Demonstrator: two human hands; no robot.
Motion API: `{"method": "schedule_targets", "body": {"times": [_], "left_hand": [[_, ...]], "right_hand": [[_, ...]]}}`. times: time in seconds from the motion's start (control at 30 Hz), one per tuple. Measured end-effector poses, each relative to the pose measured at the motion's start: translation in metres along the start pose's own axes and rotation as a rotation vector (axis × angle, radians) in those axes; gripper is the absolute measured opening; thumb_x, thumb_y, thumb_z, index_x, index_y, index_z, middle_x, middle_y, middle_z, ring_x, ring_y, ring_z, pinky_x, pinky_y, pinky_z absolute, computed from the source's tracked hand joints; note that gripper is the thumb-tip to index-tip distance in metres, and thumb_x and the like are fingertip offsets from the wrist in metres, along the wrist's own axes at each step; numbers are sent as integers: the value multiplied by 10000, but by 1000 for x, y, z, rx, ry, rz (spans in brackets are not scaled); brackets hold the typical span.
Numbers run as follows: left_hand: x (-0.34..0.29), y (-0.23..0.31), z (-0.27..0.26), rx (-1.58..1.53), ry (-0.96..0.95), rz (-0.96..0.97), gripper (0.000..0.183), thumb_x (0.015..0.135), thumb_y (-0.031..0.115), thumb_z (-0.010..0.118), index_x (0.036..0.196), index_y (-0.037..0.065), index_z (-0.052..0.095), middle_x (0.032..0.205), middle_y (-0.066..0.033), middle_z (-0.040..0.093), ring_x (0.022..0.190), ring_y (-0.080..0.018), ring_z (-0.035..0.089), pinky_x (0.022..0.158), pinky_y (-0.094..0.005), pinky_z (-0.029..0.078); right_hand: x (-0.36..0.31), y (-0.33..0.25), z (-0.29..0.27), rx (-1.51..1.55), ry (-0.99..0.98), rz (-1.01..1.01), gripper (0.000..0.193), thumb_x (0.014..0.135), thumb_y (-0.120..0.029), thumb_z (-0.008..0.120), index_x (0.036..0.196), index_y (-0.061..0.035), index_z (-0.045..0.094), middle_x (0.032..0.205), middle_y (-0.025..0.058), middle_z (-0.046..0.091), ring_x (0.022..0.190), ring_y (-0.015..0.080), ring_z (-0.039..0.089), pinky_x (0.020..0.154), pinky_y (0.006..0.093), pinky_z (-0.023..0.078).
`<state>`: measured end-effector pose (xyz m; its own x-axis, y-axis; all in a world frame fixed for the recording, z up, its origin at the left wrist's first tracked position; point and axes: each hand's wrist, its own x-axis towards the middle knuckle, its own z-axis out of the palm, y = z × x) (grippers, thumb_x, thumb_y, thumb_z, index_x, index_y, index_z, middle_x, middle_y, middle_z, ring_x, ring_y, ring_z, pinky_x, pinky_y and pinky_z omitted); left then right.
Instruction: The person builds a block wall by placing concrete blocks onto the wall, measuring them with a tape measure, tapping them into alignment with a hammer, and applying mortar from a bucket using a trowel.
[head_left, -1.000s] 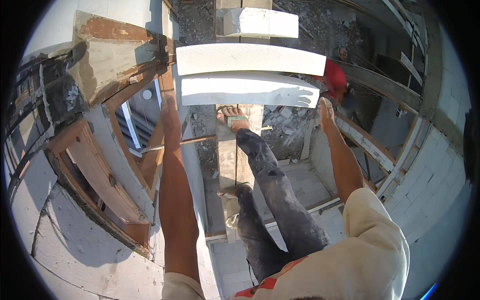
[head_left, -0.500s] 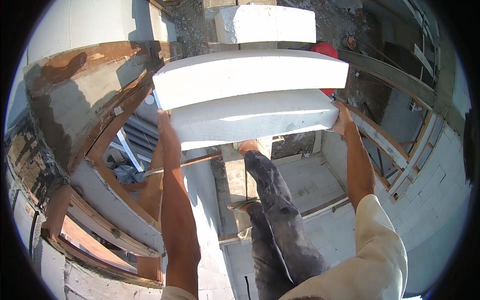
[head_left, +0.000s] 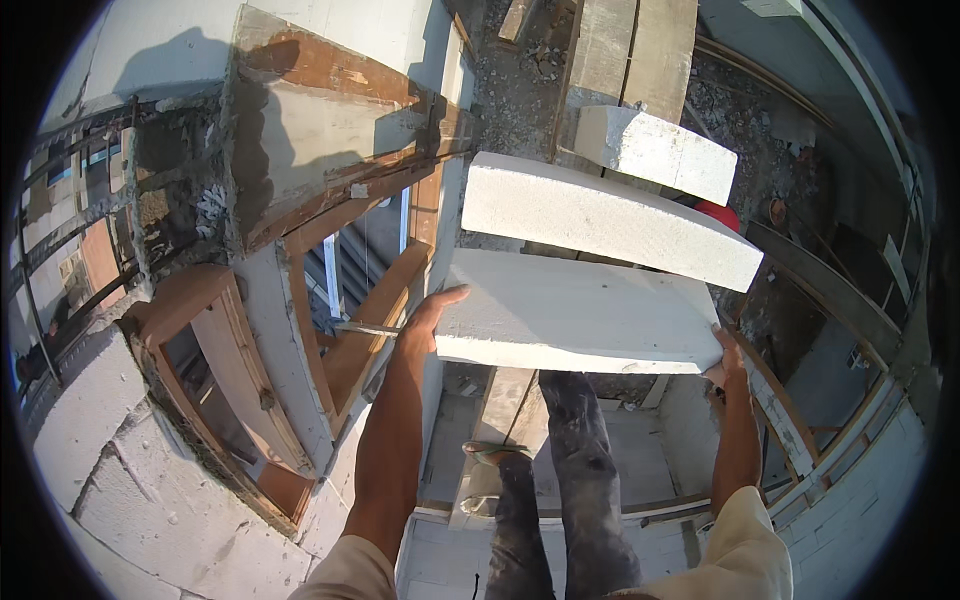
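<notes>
A white concrete block (head_left: 580,312) is held level in front of me by its two short ends. My left hand (head_left: 436,312) grips its left end, thumb lying on the top face and the other fingers mostly hidden. At the right end my right hand (head_left: 728,360) is closed round the lower corner. Just beyond the held block stands a long white block (head_left: 610,220), a gap showing between them. Farther off, a shorter white block (head_left: 656,154) with a chipped left end rests on wooden planks.
Wooden planks (head_left: 595,70) run away from me, with more plank (head_left: 510,405) under my feet. To the left are a wooden window frame (head_left: 340,340) and a rough block wall (head_left: 180,480). Something red (head_left: 718,213) shows behind the long block. Timber frames (head_left: 790,410) stand at right.
The held block has come nearer and separated from the long block, its broad top face now showing. My view has swung left, and both hands still grip the block.
</notes>
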<state>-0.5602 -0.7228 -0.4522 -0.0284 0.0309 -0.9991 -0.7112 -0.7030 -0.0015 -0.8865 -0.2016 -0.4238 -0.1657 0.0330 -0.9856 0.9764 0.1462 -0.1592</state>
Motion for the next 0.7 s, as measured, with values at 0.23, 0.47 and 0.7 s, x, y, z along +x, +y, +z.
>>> {"method": "schedule_targets", "body": {"times": [0.23, 0.47, 0.7], "left_hand": [[-244, -211, -76, -534, -25, 60, 743, 877, 351, 779, 1464, 3, 486, 1293, -150, 655, 1171, -280, 657, 980, -418, 546], [-569, -373, -80, -815, -20, 473, 852, 806, 142, 839, 1529, 42, 400, 1356, -138, 600, 1264, -275, 592, 1089, -447, 467], [-693, -534, -52, -1112, 231, 866, 644, 962, 310, 717, 1482, 39, 450, 1256, -69, 630, 1110, -187, 645, 955, -375, 543]], "right_hand": [[-206, -21, 68, -312, -285, -217, 470, 961, -210, 663, 1385, -65, 523, 1241, 101, 622, 1151, 249, 613, 1026, 440, 487], [-441, -30, 130, -603, -686, -234, 720, 832, -132, 687, 1479, 3, 400, 1273, 132, 585, 1229, 252, 578, 1047, 427, 481], [-610, 35, 200, -735, -892, -516, 727, 827, -195, 691, 1472, 1, 417, 1291, 141, 577, 1217, 279, 584, 1024, 440, 501]]}}
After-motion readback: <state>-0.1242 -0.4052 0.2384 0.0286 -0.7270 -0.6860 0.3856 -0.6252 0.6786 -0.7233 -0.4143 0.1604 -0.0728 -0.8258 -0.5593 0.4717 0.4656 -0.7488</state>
